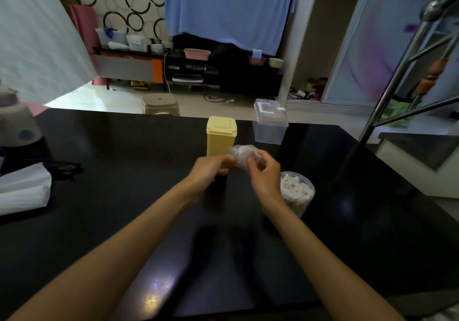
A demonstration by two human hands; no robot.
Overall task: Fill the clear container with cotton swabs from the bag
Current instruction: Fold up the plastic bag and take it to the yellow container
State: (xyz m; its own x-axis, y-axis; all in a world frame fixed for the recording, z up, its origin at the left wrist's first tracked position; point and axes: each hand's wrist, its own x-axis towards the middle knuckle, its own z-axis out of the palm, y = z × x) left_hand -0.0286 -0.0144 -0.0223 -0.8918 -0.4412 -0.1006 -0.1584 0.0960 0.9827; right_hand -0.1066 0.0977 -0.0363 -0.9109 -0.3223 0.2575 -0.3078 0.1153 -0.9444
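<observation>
Nearly finished, by the look: round clear container (297, 191) on the table (124, 221) packed with cotton swabs (295, 188). Left hand (211, 169) and right hand (264, 171) pinching a crumpled, seemingly empty bag (242, 155) just above.

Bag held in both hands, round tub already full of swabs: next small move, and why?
Probably set the crumpled bag down on the table. Both the left hand and right hand pinch it, it looks empty, and the round tub already shows swabs to its rim.
</observation>
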